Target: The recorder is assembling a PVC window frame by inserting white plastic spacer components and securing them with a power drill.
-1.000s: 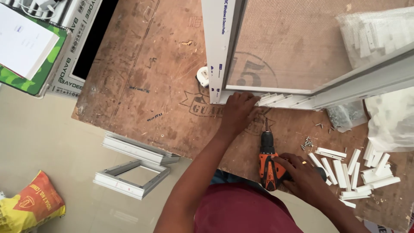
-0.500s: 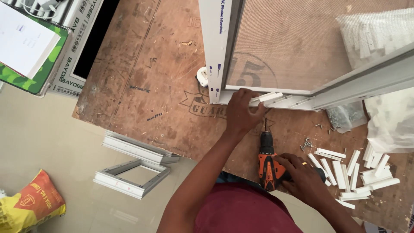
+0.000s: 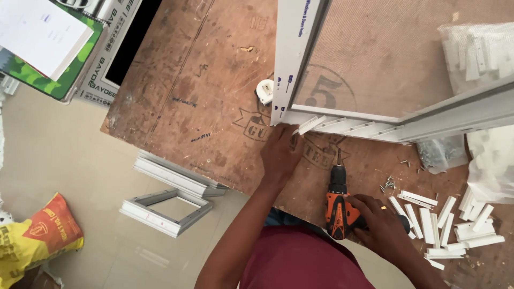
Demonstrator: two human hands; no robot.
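My left hand (image 3: 281, 154) pinches a short white plastic strip (image 3: 310, 125) against the lower corner of a white window frame (image 3: 292, 59) that lies on a worn plywood table (image 3: 203, 91). Further strips sit in a row along the frame's bottom rail (image 3: 364, 128). My right hand (image 3: 383, 222) grips an orange and black cordless drill (image 3: 338, 206) resting on the table, its bit pointing towards the frame. A small white roller (image 3: 264, 91) lies just left of the frame corner.
Loose white strips (image 3: 450, 222) and several screws (image 3: 388, 183) lie at the right. Clear bags (image 3: 441, 152) sit beyond them. A small white frame (image 3: 166, 211) and a yellow-orange sack (image 3: 32, 241) are on the floor. Papers on a green board (image 3: 37, 43) rest at top left.
My left hand moved from flat on the bottom rail to its left corner and now holds a white strip there. My right hand and the drill stayed put.
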